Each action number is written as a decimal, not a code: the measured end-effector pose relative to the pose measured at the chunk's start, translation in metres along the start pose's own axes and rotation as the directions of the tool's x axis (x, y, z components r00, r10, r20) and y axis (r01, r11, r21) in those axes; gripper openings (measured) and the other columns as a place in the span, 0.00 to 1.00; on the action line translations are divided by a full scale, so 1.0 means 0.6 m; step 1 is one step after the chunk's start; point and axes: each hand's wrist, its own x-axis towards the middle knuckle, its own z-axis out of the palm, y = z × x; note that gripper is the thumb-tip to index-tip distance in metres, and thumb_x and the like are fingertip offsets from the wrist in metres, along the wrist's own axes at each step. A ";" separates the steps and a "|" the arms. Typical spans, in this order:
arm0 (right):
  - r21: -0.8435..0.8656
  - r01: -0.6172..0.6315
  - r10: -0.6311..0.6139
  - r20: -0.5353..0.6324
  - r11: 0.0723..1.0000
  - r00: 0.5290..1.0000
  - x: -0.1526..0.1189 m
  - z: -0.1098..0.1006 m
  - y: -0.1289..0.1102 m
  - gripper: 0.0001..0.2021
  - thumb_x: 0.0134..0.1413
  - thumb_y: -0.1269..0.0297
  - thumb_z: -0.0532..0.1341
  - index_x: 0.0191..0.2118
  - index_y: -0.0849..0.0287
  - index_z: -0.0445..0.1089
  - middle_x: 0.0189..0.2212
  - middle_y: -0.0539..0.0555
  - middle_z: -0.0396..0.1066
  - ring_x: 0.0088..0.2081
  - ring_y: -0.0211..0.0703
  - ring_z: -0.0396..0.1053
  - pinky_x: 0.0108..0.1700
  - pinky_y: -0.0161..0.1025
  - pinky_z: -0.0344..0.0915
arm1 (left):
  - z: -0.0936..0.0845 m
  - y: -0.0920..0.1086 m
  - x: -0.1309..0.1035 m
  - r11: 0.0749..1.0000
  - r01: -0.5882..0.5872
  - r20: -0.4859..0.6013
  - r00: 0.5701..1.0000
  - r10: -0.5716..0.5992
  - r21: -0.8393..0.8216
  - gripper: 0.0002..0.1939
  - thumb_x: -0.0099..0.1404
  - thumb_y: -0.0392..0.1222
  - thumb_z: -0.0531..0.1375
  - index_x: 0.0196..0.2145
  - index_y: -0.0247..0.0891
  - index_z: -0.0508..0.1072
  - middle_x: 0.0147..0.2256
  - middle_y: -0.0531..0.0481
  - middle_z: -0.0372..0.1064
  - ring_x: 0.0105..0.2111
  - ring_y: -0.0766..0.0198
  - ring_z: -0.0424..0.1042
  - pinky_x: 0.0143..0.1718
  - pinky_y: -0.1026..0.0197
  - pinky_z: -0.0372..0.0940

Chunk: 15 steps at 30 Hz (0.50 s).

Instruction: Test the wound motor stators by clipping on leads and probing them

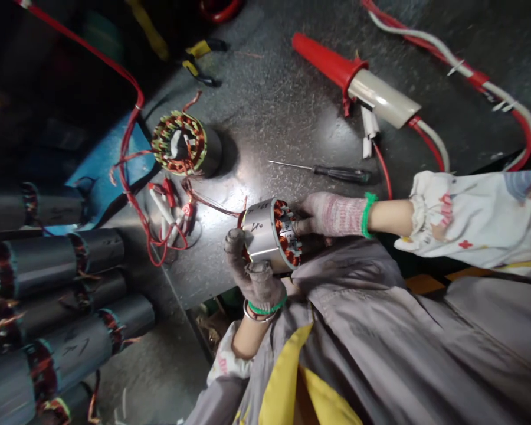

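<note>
A metal stator with copper windings lies on its side near the table's front edge. My left hand, in a grey knit glove, grips its left end and lower side. At its right end, my right hand, in a pinkish glove with a green cuff, has its fingers at the windings and white sleeves inside the opening. Some of those fingertips are hidden. Loose copper wires run from the stator's left end toward a second stator with yellow-green insulation, farther back on the left.
A black screwdriver lies behind the stator. Farther back are yellow-black pliers and a red-and-beige probe with cables. Red leads with clips lie left. Several stators are stacked at the far left.
</note>
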 end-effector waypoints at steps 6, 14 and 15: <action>-0.397 0.007 0.005 0.028 0.918 1.000 -0.011 0.001 -0.002 0.11 0.62 0.63 0.60 0.31 0.62 0.74 0.22 0.51 0.72 0.23 0.36 0.68 0.26 0.32 0.58 | -0.002 -0.010 -0.008 0.997 0.023 -0.027 0.999 -0.025 -0.068 0.24 0.70 0.60 0.57 0.60 0.54 0.71 0.64 0.50 0.67 0.70 0.45 0.55 0.67 0.44 0.58; -0.733 -0.018 -0.247 -0.252 0.680 0.936 -0.014 -0.017 -0.023 0.15 0.64 0.56 0.61 0.46 0.64 0.76 0.40 0.62 0.77 0.41 0.51 0.74 0.41 0.41 0.66 | 0.001 0.003 0.037 0.737 0.378 0.035 0.900 -0.436 -0.561 0.21 0.69 0.57 0.60 0.57 0.53 0.73 0.63 0.53 0.67 0.66 0.49 0.62 0.65 0.47 0.62; -0.771 -0.101 -0.311 -0.369 0.629 0.876 -0.016 -0.035 -0.013 0.18 0.62 0.55 0.64 0.49 0.64 0.75 0.43 0.64 0.76 0.44 0.55 0.74 0.44 0.45 0.66 | -0.002 0.004 0.042 0.669 0.434 0.059 0.861 -0.505 -0.604 0.22 0.70 0.57 0.59 0.58 0.52 0.72 0.64 0.53 0.66 0.66 0.50 0.62 0.64 0.48 0.63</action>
